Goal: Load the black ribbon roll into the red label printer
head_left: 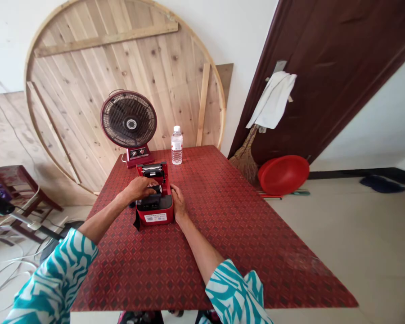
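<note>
A small red and black printer (pixel 157 211) sits on the patterned red tabletop (pixel 219 234), its lid (pixel 152 170) raised at the back. Inside it lies a black roll (pixel 159 188) with a pale core end. My left hand (pixel 140 188) reaches in from the left, fingers bent over the roll; part of its grip is hidden. Against the printer's right wall, my right hand (pixel 178 203) holds the casing, fingers along the side. A white label with printed codes marks the front face. A black strip (pixel 137 220) hangs at the front left corner.
Behind the printer stand a dark red fan (pixel 130 123) and a clear water bottle (pixel 177 146). A large round wooden board (pixel 128 58) leans on the wall. Right of the table are a straw broom (pixel 248 157) and red basins (pixel 283 174); cables (pixel 10 270) lie at left.
</note>
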Demonstrator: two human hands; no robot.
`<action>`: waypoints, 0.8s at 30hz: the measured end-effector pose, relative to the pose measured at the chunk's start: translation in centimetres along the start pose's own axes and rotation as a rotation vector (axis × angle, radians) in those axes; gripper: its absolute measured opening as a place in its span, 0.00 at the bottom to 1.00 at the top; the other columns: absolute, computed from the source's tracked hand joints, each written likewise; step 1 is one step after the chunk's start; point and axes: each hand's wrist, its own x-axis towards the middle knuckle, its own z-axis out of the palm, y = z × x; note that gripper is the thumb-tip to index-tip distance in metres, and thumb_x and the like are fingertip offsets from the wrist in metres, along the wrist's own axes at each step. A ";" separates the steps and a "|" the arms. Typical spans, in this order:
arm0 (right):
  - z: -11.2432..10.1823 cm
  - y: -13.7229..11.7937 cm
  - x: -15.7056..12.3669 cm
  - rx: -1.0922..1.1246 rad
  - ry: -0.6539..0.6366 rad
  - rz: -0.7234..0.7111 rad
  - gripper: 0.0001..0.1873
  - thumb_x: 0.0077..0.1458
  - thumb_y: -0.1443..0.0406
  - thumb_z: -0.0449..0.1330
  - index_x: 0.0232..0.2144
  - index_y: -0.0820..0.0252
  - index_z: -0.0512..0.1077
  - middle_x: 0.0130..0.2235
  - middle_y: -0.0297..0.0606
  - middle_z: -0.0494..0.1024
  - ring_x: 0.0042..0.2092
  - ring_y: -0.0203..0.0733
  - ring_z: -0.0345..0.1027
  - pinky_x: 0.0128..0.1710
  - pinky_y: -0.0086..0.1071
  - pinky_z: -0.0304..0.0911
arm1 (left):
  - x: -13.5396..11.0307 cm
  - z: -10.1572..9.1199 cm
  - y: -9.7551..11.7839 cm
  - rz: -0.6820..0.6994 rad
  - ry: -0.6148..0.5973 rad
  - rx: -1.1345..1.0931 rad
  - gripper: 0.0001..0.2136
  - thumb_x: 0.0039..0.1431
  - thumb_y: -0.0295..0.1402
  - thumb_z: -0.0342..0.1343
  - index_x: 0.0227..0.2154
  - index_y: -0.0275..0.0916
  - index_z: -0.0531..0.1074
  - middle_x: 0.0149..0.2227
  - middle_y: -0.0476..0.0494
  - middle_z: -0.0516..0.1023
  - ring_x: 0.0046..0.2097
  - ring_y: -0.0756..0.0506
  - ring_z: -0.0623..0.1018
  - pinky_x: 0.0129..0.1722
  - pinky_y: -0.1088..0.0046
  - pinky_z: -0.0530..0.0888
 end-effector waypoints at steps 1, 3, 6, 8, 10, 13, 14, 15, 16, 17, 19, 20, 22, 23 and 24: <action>0.0 -0.1 -0.1 -0.001 -0.002 -0.003 0.18 0.53 0.54 0.55 0.44 0.52 0.74 0.49 0.35 0.76 0.53 0.43 0.66 0.58 0.40 0.56 | 0.5 0.3 -0.1 -0.006 -0.034 0.063 0.13 0.50 0.30 0.58 0.39 0.45 0.78 0.40 0.45 0.82 0.43 0.42 0.80 0.42 0.70 0.73; 0.0 -0.2 -0.4 -0.011 0.001 -0.011 0.18 0.53 0.54 0.55 0.44 0.52 0.74 0.49 0.35 0.76 0.53 0.43 0.66 0.58 0.40 0.56 | 1.4 1.0 -0.3 -0.029 -0.111 0.155 0.11 0.49 0.29 0.59 0.37 0.46 0.79 0.39 0.45 0.83 0.43 0.42 0.80 0.40 0.72 0.73; 0.0 -0.4 -0.4 -0.026 0.000 0.003 0.18 0.54 0.55 0.54 0.44 0.52 0.74 0.49 0.35 0.76 0.54 0.43 0.66 0.60 0.41 0.55 | 2.5 1.9 -0.9 -0.027 -0.185 0.164 0.11 0.47 0.28 0.60 0.35 0.47 0.79 0.37 0.47 0.83 0.41 0.43 0.81 0.37 0.75 0.72; 0.2 -1.0 0.3 -0.015 0.014 0.042 0.19 0.54 0.53 0.54 0.45 0.52 0.73 0.51 0.36 0.75 0.55 0.44 0.65 0.60 0.42 0.55 | 2.9 2.1 -1.4 -0.003 -0.181 0.115 0.11 0.46 0.28 0.60 0.34 0.47 0.79 0.36 0.48 0.83 0.40 0.44 0.81 0.36 0.76 0.72; 0.7 -2.3 1.8 0.000 0.048 0.055 0.22 0.54 0.52 0.54 0.47 0.52 0.71 0.53 0.36 0.74 0.57 0.45 0.64 0.61 0.45 0.54 | 2.9 2.0 -1.7 0.020 -0.163 0.039 0.11 0.46 0.28 0.60 0.33 0.46 0.79 0.35 0.48 0.83 0.39 0.45 0.81 0.37 0.76 0.72; 2.0 -5.5 4.8 -0.030 0.017 -0.122 0.23 0.55 0.50 0.53 0.48 0.53 0.70 0.56 0.36 0.72 0.59 0.43 0.61 0.63 0.44 0.51 | 1.8 1.3 -1.4 0.085 -0.144 -0.135 0.10 0.50 0.28 0.56 0.35 0.42 0.78 0.36 0.46 0.83 0.39 0.46 0.81 0.38 0.76 0.73; 2.4 -6.6 5.6 -0.045 -0.021 -0.171 0.23 0.55 0.50 0.53 0.48 0.53 0.71 0.55 0.36 0.73 0.58 0.43 0.63 0.63 0.44 0.52 | 1.2 1.0 -1.0 0.107 -0.127 -0.181 0.09 0.52 0.29 0.55 0.36 0.41 0.78 0.37 0.46 0.83 0.39 0.46 0.80 0.39 0.75 0.73; 2.8 -7.6 6.2 -0.061 -0.071 -0.206 0.23 0.56 0.49 0.52 0.47 0.53 0.71 0.53 0.36 0.74 0.57 0.43 0.64 0.62 0.44 0.53 | 0.5 0.7 -0.6 0.122 -0.101 -0.211 0.09 0.53 0.30 0.55 0.36 0.40 0.78 0.38 0.45 0.82 0.39 0.46 0.80 0.39 0.75 0.73; 3.1 -8.5 6.5 -0.078 -0.112 -0.228 0.23 0.56 0.49 0.52 0.47 0.53 0.71 0.51 0.36 0.75 0.55 0.43 0.65 0.62 0.43 0.54 | -0.3 0.5 -0.1 0.131 -0.069 -0.226 0.09 0.54 0.31 0.54 0.37 0.40 0.77 0.38 0.45 0.82 0.39 0.46 0.80 0.40 0.75 0.73; 3.2 -9.1 6.5 -0.099 -0.140 -0.246 0.23 0.57 0.49 0.51 0.47 0.53 0.71 0.49 0.36 0.76 0.54 0.43 0.66 0.61 0.43 0.55 | -1.2 0.3 0.4 0.135 -0.031 -0.227 0.09 0.55 0.31 0.55 0.37 0.40 0.77 0.38 0.45 0.82 0.39 0.46 0.80 0.40 0.74 0.73; 3.0 -9.9 5.5 -0.132 -0.155 -0.272 0.22 0.58 0.49 0.50 0.47 0.52 0.71 0.47 0.35 0.77 0.52 0.43 0.67 0.60 0.43 0.56 | -3.0 0.0 1.2 0.156 0.050 -0.198 0.08 0.56 0.32 0.55 0.38 0.40 0.77 0.38 0.46 0.81 0.39 0.47 0.79 0.40 0.73 0.73; 2.7 -9.9 4.7 -0.144 -0.151 -0.286 0.22 0.58 0.49 0.50 0.48 0.52 0.71 0.47 0.35 0.77 0.52 0.43 0.67 0.59 0.42 0.57 | -3.9 0.0 1.5 0.180 0.094 -0.176 0.08 0.57 0.33 0.55 0.38 0.41 0.77 0.38 0.46 0.81 0.39 0.47 0.79 0.41 0.73 0.73; 1.8 -9.7 2.6 -0.164 -0.154 -0.318 0.22 0.60 0.50 0.49 0.50 0.51 0.70 0.47 0.35 0.77 0.52 0.43 0.68 0.59 0.42 0.57 | -5.3 0.2 1.6 0.223 0.207 -0.124 0.07 0.59 0.34 0.54 0.37 0.41 0.76 0.37 0.45 0.80 0.40 0.46 0.78 0.43 0.71 0.72; 1.3 -9.4 1.6 -0.176 -0.164 -0.336 0.22 0.60 0.51 0.49 0.50 0.51 0.69 0.47 0.36 0.77 0.52 0.43 0.68 0.59 0.42 0.57 | -5.9 0.4 1.4 0.228 0.278 -0.101 0.07 0.59 0.34 0.54 0.36 0.41 0.76 0.36 0.44 0.79 0.40 0.46 0.77 0.43 0.70 0.72; 0.8 -9.1 0.5 -0.194 -0.175 -0.352 0.21 0.61 0.52 0.49 0.51 0.51 0.69 0.47 0.36 0.77 0.52 0.43 0.68 0.59 0.43 0.56 | -6.4 0.6 1.0 0.217 0.352 -0.082 0.07 0.60 0.35 0.54 0.36 0.40 0.75 0.36 0.44 0.78 0.41 0.45 0.76 0.44 0.69 0.72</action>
